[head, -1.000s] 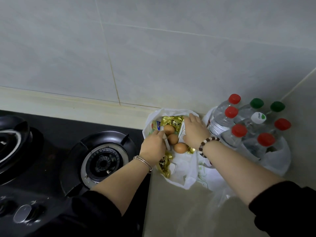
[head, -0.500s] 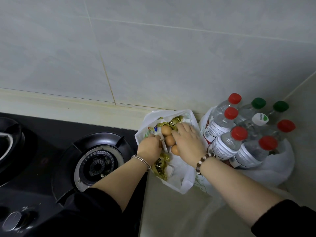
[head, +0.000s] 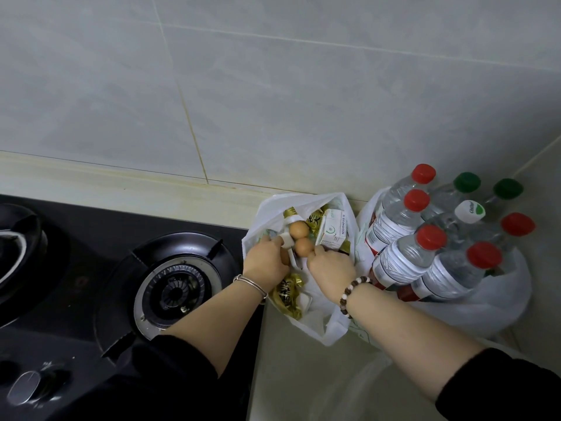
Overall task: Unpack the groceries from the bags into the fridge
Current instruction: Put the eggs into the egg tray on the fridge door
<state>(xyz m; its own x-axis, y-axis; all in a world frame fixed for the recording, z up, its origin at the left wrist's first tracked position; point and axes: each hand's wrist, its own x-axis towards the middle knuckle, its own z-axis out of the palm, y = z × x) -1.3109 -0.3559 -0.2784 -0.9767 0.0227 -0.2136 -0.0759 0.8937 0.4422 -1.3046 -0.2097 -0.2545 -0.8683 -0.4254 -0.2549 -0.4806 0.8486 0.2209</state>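
Gas hob [head: 121,284] fills 9 o'clock. A sack of water bottles [head: 440,256] sits at 3 o'clock in the corner. The white grocery bag [head: 321,323] is between them on the counter, against the wall. Fridge not in view.

Both hands are in the bag's mouth. Left hand [head: 267,262] at its 9 o'clock, fingers curled by a white piece [head: 287,240]. Right hand [head: 331,265] at its 5 o'clock, fingers tucked under just beside the lower egg. Fingertips are hidden, so cannot tell if either hand is clamped on anything.

Risks:
- Bag is limp, and tugging a wall could spill its contents toward the hob.
- Milk carton [head: 332,229] leans at the bag's 1 o'clock just beside the eggs, and pulling it out could roll them.
- Two eggs [head: 299,229] lie loose and touching, so a squeeze or knock could crack them.

Looks:
- Bag is thin, white, crumpled, open.
- Carton is small, white with green print.
- Gold foil packets [head: 287,294] are crinkly, at the bag's 7 o'clock.
- Eggs are brown, smooth, whole.
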